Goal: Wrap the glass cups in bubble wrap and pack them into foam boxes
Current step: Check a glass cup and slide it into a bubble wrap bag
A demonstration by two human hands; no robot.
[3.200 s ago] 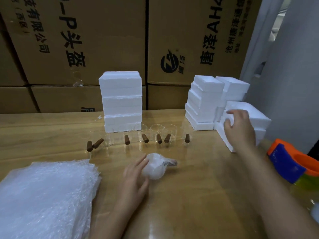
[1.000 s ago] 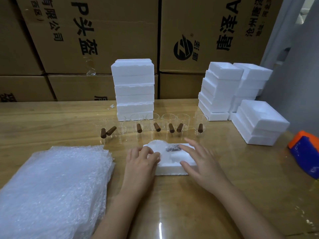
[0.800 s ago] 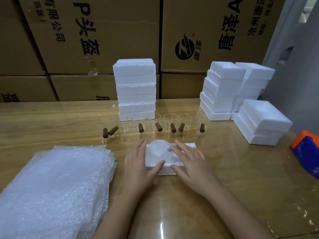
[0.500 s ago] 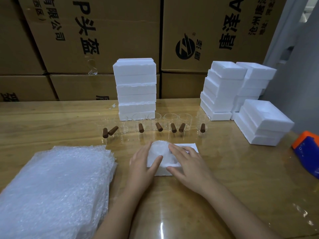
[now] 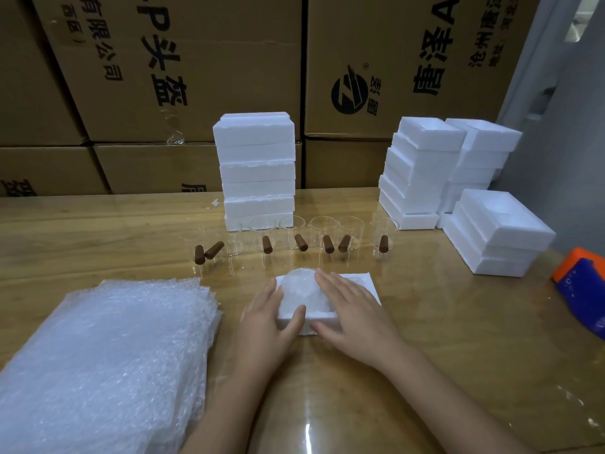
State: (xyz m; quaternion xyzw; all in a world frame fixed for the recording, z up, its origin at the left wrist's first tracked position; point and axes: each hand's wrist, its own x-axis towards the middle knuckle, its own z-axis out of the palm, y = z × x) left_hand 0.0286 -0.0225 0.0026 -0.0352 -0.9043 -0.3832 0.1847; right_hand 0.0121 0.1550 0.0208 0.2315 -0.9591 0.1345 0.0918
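A white foam box half [image 5: 361, 284] lies on the wooden table in front of me. A glass cup wrapped in bubble wrap [image 5: 298, 290] sits in its hollow. My left hand [image 5: 266, 322] rests against the box's left front corner, fingers straight along the side and thumb on the front edge. My right hand [image 5: 352, 311] lies flat on top, pressing on the wrapped cup and the foam. Behind the box stands a row of several bare glass cups [image 5: 296, 235] with brown wooden handles. A thick stack of bubble wrap sheets [image 5: 104, 355] lies at the left.
A tall pile of closed foam boxes [image 5: 258, 168] stands behind the cups. Piles of open foam halves [image 5: 419, 172] and a lower foam pile [image 5: 497, 239] stand at the right. An orange and blue tape dispenser [image 5: 581, 290] is at the right edge. Cardboard cartons [image 5: 196, 77] wall the back.
My right hand brought a foam half from the right pile to the middle. The wrapped cup went into it. My right hand has slid flat over the bundle, and its brown handle is now hidden.
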